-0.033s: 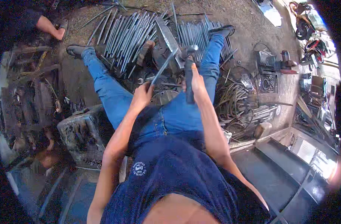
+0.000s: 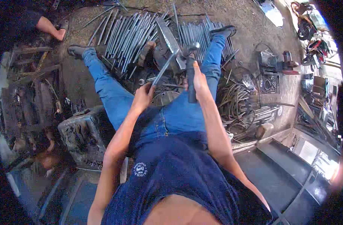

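Observation:
My left hand [image 2: 142, 96] is closed around the near end of a metal rod [image 2: 164, 69]. The rod slants away to the right, and its far end meets the near end of a metal bar [image 2: 167, 33] that works as an anvil between my legs. My right hand [image 2: 199, 80] grips a hammer [image 2: 191, 75] by its dark, thick handle. The shiny hammer head [image 2: 194, 46] is just right of the rod's far end; whether it touches the bar I cannot tell. A spanner [image 2: 142, 81] lies beyond my left hand.
Many loose rods lie in a left pile [image 2: 128, 37] and a right pile [image 2: 194, 33]. To the right are coiled metal pieces [image 2: 235, 101] and a bench grinder [image 2: 287, 63]. A blackened block [image 2: 83, 135] stands left of me. Another person's foot [image 2: 61, 33] shows at far left.
The hammer head has shifted very slightly away from me. My left hand and the rod are almost unmoved.

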The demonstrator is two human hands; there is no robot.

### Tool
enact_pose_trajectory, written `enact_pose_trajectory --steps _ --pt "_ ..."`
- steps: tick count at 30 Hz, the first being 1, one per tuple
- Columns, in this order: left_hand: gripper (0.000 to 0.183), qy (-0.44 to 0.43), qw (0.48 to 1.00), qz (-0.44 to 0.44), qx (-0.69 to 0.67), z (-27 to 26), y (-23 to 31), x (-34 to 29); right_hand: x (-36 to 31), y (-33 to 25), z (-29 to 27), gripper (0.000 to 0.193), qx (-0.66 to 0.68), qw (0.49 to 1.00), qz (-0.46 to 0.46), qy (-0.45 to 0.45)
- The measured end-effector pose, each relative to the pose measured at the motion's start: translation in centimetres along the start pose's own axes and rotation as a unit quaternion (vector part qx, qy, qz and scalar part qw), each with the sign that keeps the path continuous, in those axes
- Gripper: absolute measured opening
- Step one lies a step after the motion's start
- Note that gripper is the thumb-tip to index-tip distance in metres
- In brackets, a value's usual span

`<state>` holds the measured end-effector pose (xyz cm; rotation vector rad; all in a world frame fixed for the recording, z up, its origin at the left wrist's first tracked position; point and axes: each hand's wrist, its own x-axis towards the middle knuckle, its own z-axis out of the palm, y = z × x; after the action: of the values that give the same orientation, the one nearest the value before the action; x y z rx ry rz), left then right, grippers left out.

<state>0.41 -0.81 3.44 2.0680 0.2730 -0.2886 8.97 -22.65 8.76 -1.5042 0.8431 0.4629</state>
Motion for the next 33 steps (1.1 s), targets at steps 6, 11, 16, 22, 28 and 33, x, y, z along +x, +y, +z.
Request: enact_pose_trajectory --steps 6,11,16,22,28,33 --pt "0.035 0.043 0.997 0.040 0.040 -0.5 0.2 -0.3 -9.4 -14.0 -1.7 0.057 0.045 0.948 -0.314 -0.020" --pt "0.031 0.043 0.997 0.036 0.061 -1.1 1.5 0.0 -4.9 -9.9 0.9 0.062 0.121 0.929 -0.347 -0.039" --pt "0.032 0.008 0.998 -0.030 0.056 -1.5 2.5 -0.4 -0.6 -0.9 3.2 0.065 0.008 0.994 -0.013 -0.108" --pt "0.038 -0.001 0.999 -0.007 0.035 -1.2 2.0 -0.4 -4.7 1.1 1.5 0.062 0.001 0.997 -0.030 -0.075" --pt "0.042 -0.022 0.998 -0.049 0.037 -1.5 0.8 -0.6 -3.0 2.5 0.4 0.061 -0.021 0.999 -0.028 -0.033" --pt "0.037 0.031 0.999 0.016 0.008 -0.7 -1.4 -0.9 -5.1 -5.0 -0.4 0.058 0.023 0.996 -0.069 -0.055"
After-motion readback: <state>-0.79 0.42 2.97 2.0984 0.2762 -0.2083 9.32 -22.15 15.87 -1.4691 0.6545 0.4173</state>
